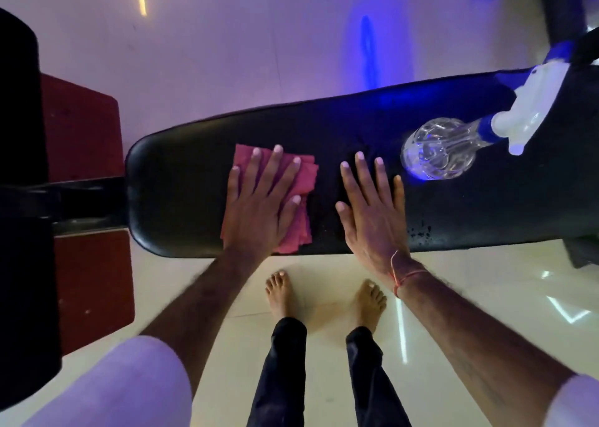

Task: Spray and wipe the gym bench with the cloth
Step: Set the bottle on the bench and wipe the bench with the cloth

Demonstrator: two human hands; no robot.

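The black bench [181,199] runs across the view from left to right. Its padded top looks narrow and slick, and most of what could go wrong comes from that shape: anything round laid on it has little room before the edge. The spray bottle [437,149] lies on its side on the pad toward the right end, clear body pointing at the hands and white trigger head farther off. I judge that a broad sweep of an arm could knock it, roll it off and drop it onto the tiled floor [486,284], where the bare feet [278,293] stand just below the near edge. The red cloth [306,180] lies folded on the middle-left of the pad under the left hand [259,206], which presses it flat with fingers straight and spread, gripping nothing. Pushed that way, the loose layers could bunch or slide out from under the palm, leaving part of the pad unwiped. The right hand [372,212] rests flat on bare pad just beside the cloth, fingers straight, holding nothing; if weight leans on it and the surface is wet, it could slip. A scatter of droplets [419,232] sits near the front edge, right of that hand and apart from the cloth, where it would be easy to miss and might drip onto the floor.
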